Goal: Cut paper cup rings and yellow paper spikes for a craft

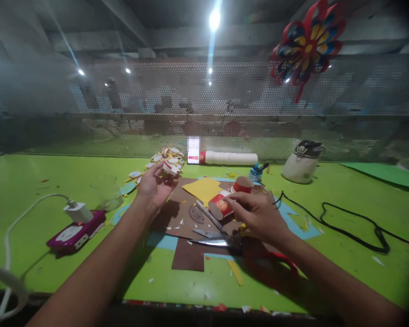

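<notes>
In the head view my left hand (155, 186) is raised on the left with its fingers curled round a small white piece with a red edge (171, 168), which looks like cut paper cup. My right hand (257, 215) has thumb and finger closed at the rim of a red paper cup (219, 206) lying tilted on its side. Just behind it is another red cup (243, 184). Below the cups lie large scissors (216, 242) with red handles, partly under my right hand's shadow. A silver pen-like tool (209, 215) rests beside a clear protractor (197, 214).
Brown sheets (187, 256) and a yellow sheet (202, 190) cover the middle of the green table. Behind stand a pile of cut pieces (170, 156), a phone (193, 150), a stack of white cups (231, 158) and a blue jar (255, 174). A black cable (354, 220) runs right; a purple power strip (77, 234) sits left.
</notes>
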`<state>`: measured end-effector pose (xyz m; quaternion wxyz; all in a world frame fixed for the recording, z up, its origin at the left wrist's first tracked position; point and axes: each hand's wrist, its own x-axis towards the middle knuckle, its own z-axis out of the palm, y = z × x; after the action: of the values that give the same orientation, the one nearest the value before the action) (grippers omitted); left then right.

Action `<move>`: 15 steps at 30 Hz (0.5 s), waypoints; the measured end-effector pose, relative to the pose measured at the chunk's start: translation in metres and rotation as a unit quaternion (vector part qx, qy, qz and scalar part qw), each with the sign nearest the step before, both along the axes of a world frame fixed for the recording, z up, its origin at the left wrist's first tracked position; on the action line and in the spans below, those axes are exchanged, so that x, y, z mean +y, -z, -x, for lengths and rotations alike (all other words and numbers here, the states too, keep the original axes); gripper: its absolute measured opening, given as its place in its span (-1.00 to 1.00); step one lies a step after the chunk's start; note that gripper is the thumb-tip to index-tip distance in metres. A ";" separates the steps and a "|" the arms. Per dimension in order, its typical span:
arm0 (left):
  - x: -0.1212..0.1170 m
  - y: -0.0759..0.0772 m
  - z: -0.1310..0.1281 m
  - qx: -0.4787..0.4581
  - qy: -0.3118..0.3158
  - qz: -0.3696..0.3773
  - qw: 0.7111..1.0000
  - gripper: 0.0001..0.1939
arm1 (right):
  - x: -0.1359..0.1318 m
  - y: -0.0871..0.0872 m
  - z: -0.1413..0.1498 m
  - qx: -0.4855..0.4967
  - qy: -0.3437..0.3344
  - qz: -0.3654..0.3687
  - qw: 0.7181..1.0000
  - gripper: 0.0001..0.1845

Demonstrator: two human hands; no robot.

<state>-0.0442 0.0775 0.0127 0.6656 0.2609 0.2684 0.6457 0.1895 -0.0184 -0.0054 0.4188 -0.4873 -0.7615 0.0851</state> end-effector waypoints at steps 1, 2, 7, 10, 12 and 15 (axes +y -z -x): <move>0.001 0.001 0.000 0.001 0.003 -0.001 1.000 -0.77 | 0.002 0.001 -0.002 0.005 0.006 -0.010 1.000 -0.73; 0.003 0.003 -0.001 0.001 0.007 -0.002 1.000 -0.77 | 0.003 0.002 -0.004 0.008 0.010 -0.020 1.000 -0.73; 0.006 0.024 -0.001 0.003 0.021 0.004 1.000 -0.83 | 0.006 0.000 -0.017 0.015 0.028 -0.046 0.998 -0.78; 0.008 0.037 0.002 0.017 0.021 0.017 0.999 -0.89 | 0.012 -0.001 -0.028 0.024 0.054 -0.049 0.997 -0.79; 0.009 0.041 0.004 0.033 0.023 0.023 0.999 -0.90 | 0.019 0.002 -0.036 0.037 0.076 -0.056 0.995 -0.78; 0.008 0.041 0.002 0.061 0.027 0.023 0.998 -0.88 | 0.029 0.012 -0.045 0.067 0.128 -0.078 0.986 -0.77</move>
<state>-0.0461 0.0853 -0.0285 0.6709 0.2913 0.3161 0.6042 0.2341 0.0102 -0.0172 0.5128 -0.5396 -0.6677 0.0034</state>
